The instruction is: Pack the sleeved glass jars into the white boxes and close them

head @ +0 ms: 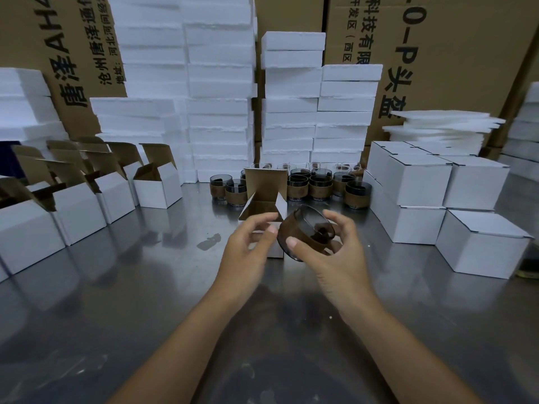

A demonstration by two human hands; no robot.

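My right hand (329, 252) grips a dark glass jar (303, 228) with a brown sleeve, tilted on its side with its mouth facing up and away from me. Just left of it stands an open white box (264, 199) with its lid flap upright and brown inside showing. My left hand (248, 246) reaches to the box's front with curled fingers near its rim; whether it grips the box I cannot tell. Several more sleeved jars (320, 185) stand in a cluster behind the box.
Open white boxes (157, 185) line the left side of the steel table (116, 316). Closed white boxes (423, 182) are stacked at the right. White foam blocks (221, 112) and brown cartons (437, 53) form a wall behind.
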